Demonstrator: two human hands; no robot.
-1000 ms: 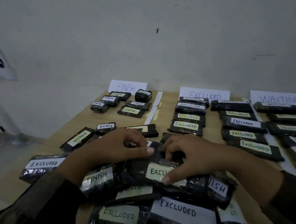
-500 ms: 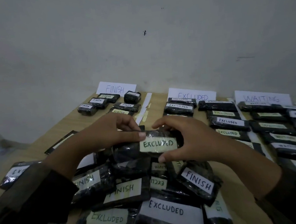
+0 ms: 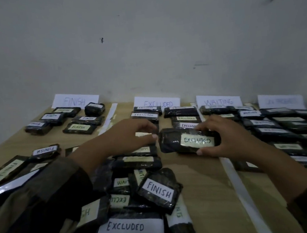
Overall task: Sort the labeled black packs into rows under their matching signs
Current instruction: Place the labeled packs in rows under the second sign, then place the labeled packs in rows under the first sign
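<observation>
Black packs marked FINISH (image 3: 80,127) lie in rows under the FINISH sign (image 3: 75,101) at the far left of the wooden table (image 3: 203,187). Nearer, an unsorted pile (image 3: 131,198) sits beside the left sleeve (image 3: 48,184). The left hand (image 3: 124,136), fingers curled, has its thumb at the left end of an EXCLUDED pack (image 3: 170,140); whether it touches, I cannot tell. The right hand (image 3: 227,139) pinches that pack's right end, below the EXCLUDED sign (image 3: 157,103), just in front of its rows. Further right, WAITING packs (image 3: 263,123) fill rows under the WAITING sign (image 3: 218,101).

Black EXCLUDED pack (image 3: 188,140), seemingly lifted (label upward), below EXCLUDED sign (image 3: 157,102)
</observation>
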